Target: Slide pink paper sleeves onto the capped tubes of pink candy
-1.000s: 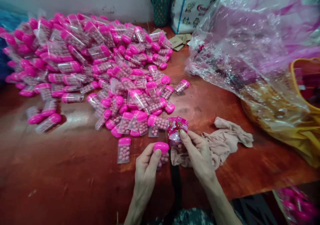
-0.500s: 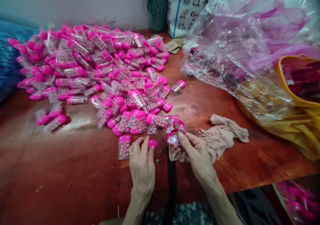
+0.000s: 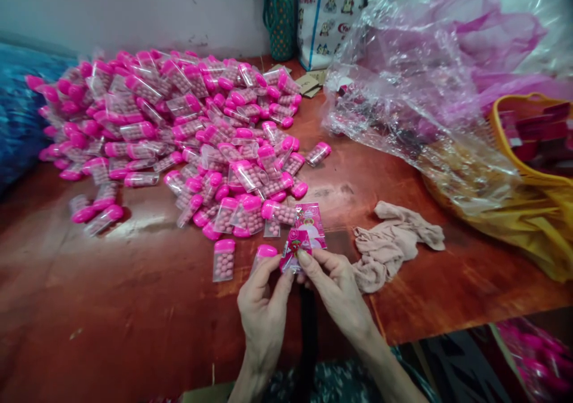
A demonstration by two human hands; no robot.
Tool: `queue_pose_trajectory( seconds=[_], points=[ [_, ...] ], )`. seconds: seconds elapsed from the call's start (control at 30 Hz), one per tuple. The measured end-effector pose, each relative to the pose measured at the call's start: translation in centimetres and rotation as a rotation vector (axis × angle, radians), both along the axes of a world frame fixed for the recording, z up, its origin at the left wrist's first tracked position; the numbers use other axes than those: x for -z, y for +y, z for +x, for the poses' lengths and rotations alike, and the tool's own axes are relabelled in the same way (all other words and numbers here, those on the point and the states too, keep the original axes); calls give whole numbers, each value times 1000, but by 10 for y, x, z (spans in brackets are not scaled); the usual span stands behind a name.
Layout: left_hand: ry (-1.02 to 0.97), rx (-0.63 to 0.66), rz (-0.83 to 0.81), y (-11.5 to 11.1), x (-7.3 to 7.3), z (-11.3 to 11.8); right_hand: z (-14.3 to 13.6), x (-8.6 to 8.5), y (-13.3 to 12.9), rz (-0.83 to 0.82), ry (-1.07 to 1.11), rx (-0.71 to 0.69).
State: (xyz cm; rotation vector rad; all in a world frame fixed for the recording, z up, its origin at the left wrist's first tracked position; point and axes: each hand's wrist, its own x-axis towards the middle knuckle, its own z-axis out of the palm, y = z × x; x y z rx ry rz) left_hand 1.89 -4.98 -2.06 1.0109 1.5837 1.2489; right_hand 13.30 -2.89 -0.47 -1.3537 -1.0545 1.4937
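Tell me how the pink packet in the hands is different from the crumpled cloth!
The pink packet is shiny and printed; the crumpled cloth is pale and plain. The packet looks smaller than the cloth. The left hand and right hand hold the packet, while the cloth lies on the table. Both are close to the right hand.

On the bench (image 3: 147,319), a heap of bottles (image 3: 248,177) is covering the left and middle; two bottles (image 3: 224,265) are lying apart before it. Nearest, the left hand (image 3: 264,304) and right hand (image 3: 340,286) are meeting at a packet (image 3: 293,252), a second packet (image 3: 316,222) showing just behind. A cloth (image 3: 396,243) is lying rightward. Farther right, plastic film (image 3: 371,104) is draping over a basket (image 3: 537,212); two bags (image 3: 313,39) are standing behind.
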Motion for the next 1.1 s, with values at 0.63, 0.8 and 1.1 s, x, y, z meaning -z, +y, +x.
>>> queue_pose_trajectory(
  seconds=[0.63, 0.8, 1.1],
  points=[
    [384, -64, 157, 18, 10, -20, -12, 10, -4, 49, -1, 239],
    [345, 17, 136, 17, 8, -23, -3, 11, 1, 51, -32, 245],
    [352, 86, 205, 14, 11, -20, 0, 13, 2, 12, -12, 203]
  ],
)
